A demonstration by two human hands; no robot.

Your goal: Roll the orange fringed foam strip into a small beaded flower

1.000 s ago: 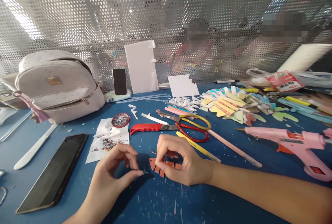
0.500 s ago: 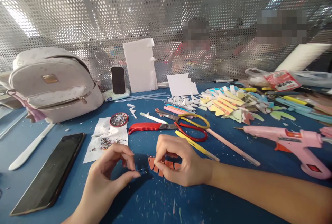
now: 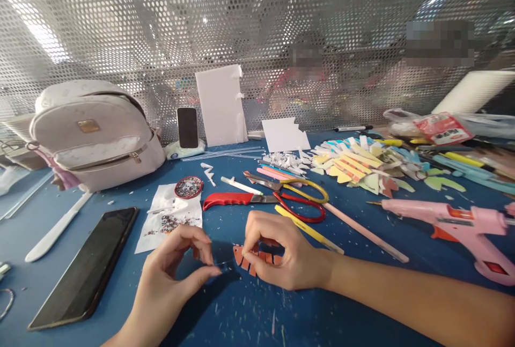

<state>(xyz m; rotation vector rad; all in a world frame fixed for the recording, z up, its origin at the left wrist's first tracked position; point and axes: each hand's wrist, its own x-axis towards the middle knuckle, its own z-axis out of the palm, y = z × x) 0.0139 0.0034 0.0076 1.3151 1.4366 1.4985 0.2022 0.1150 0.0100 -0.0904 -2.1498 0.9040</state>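
My left hand point(image 3: 179, 266) is curled, with thumb and index fingertips close together on a thin, pale strand point(image 3: 223, 263). The strand is too fine to identify. To its right, my right hand point(image 3: 284, 253) pinches thumb against index finger at a reddish-brown cutout point(image 3: 252, 264) with slits along its edge and a small hole near its pointed left end. My right fingers hide part of the cutout. Just behind my left hand lies a white paper point(image 3: 155, 231) with tiny multicoloured bits and a round red-rimmed dish point(image 3: 189, 187) of similar bits.
Scissors point(image 3: 300, 197), a red-handled knife point(image 3: 229, 200) and a yellow marker point(image 3: 309, 229) lie behind my right hand. A pink glue gun point(image 3: 454, 223) is at right, a phone point(image 3: 86, 266) at left. Paper strips point(image 3: 354, 162), a backpack point(image 3: 96, 132) and a perforated metal screen point(image 3: 249, 14) stand behind.
The whole view has shifted slightly, so everything sits a little further right and lower. Both hands keep nearly the same pose beside the cutout.
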